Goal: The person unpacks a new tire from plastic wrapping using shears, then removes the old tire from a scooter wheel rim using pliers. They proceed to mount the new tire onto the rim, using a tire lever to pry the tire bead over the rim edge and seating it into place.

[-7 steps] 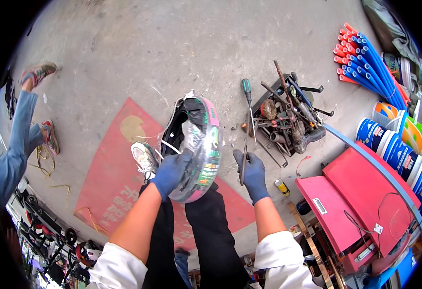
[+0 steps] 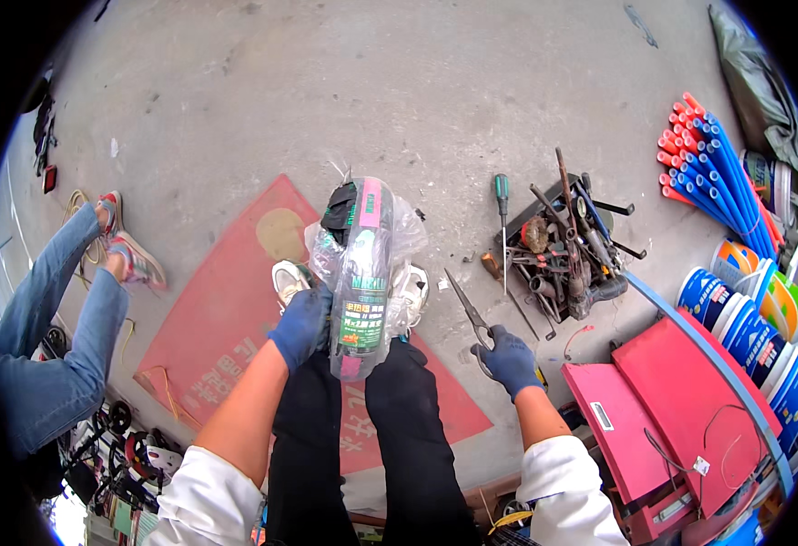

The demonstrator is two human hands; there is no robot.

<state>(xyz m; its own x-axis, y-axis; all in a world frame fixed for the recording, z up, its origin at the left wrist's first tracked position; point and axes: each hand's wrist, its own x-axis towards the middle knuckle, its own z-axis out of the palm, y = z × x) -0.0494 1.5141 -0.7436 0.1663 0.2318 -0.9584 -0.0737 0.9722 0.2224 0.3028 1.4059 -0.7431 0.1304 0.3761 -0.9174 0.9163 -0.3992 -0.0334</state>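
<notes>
A black tyre [image 2: 371,246] with a pink and green label band stands on edge between my shoes, with loose clear plastic wrap [image 2: 408,227] bulging at both sides. My left hand [image 2: 303,323], in a blue glove, is closed on the tyre's near left side; its fingertips are partly hidden. To the right and apart from the tyre, my gloved right hand [image 2: 511,362] grips a pair of scissors [image 2: 468,308] by the handles, blades pointing away and to the left. A green-handled screwdriver [image 2: 503,205] lies on the floor beyond the scissors.
A tray of rusty tools [image 2: 567,246] sits at the right. Behind it are red and blue pipes [image 2: 722,173], paint buckets [image 2: 736,305] and a red metal cabinet [image 2: 676,391]. A red mat [image 2: 226,318] lies under my feet. Another person's jeans-clad legs [image 2: 62,300] are at the left.
The tyre has turned so its tread faces me, and its plastic spreads out wider. My right hand has moved slightly right and lower, with the scissors now angled left. The other person's feet have shifted.
</notes>
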